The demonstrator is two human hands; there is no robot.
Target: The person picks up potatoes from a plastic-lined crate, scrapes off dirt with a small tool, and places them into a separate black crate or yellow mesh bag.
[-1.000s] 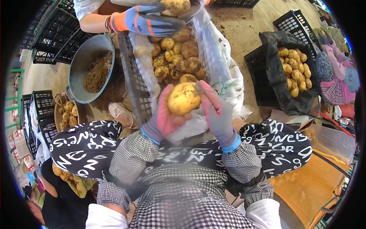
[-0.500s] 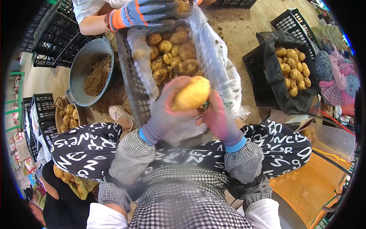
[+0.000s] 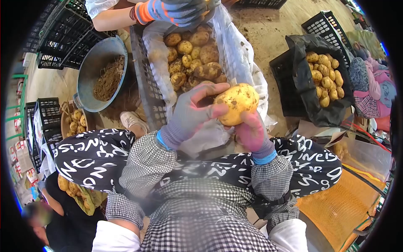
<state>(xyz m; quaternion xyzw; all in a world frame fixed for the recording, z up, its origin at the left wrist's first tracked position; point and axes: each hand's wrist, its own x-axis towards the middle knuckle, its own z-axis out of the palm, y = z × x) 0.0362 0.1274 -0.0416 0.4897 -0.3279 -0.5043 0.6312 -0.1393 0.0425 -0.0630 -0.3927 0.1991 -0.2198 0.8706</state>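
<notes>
Shifted rightward since the earlier frame, the potato point(image 3: 237, 103) is held up in both gloved hands above the lined crate point(image 3: 145, 84).
The left hand point(image 3: 193, 111) curls its fingers over the potato's left flank and the right hand point(image 3: 254, 134) cups it from beneath. Both grips are closed on it, and it sits at the fingertips rather than deep in a palm. It appears firm, fairly heavy, soil-dusted and bruisable, so it is best held across its broad middle.
</notes>
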